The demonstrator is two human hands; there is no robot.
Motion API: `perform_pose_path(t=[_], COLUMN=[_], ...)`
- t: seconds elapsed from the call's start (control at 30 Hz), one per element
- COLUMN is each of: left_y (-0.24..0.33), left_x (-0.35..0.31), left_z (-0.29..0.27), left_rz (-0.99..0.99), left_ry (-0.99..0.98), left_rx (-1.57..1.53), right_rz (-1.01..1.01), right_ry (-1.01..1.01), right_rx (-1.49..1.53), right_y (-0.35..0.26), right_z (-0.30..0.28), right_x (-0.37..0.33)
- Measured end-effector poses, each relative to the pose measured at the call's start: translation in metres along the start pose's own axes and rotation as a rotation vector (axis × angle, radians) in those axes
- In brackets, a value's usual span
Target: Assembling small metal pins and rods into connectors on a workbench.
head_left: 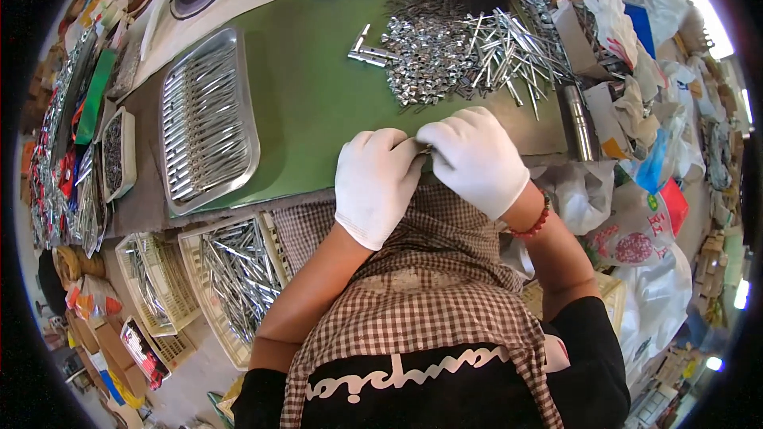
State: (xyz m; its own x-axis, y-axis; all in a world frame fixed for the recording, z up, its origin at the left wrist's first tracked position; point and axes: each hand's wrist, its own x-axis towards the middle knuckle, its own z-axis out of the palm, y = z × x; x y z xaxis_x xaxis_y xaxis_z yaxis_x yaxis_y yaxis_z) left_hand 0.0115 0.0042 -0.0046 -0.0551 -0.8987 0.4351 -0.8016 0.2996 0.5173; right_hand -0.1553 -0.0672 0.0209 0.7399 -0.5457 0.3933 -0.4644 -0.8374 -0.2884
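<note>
1. Left hand (pixel 372 187) and right hand (pixel 475 160), both mine, are pinching nearly closed, fingertips gripping a small metal piece (pixel 427 148).
2. It is showing against the green mat (pixel 310 103); my fingers are hiding which way its long axis is pointing.
3. Metal fittings (pixel 429 56) are lying beyond.

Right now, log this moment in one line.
Left hand: gloved | Right hand: gloved, meeting left | Small part: between them, mostly hidden | Tray: holds metal rods
</note>
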Motion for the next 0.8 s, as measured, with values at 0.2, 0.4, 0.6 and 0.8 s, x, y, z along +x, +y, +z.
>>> perform_pose_path(t=[0.2, 0.4, 0.6, 0.8], left_y=[0.001, 0.003, 0.0, 0.0], left_x=[-0.001, 0.0, -0.003, -0.002], left_z=[-0.002, 0.0, 0.002, 0.003], left_rz=[-0.004, 0.018, -0.016, -0.002], left_ry=[-0.027, 0.014, 0.04, 0.056], left_rx=[0.027, 0.052, 0.057, 0.01], right_rz=[-0.121, -0.111, 0.535, 0.736], right_ry=[-0.085, 0.209, 0.358, 0.327], right_rx=[-0.181, -0.167, -0.669, -0.358], right_y=[-0.009, -0.005, 0.048, 0.081], right_z=[-0.001, 0.01, -0.051, -0.057], right_x=[-0.001, -0.017, -0.057, -0.098])
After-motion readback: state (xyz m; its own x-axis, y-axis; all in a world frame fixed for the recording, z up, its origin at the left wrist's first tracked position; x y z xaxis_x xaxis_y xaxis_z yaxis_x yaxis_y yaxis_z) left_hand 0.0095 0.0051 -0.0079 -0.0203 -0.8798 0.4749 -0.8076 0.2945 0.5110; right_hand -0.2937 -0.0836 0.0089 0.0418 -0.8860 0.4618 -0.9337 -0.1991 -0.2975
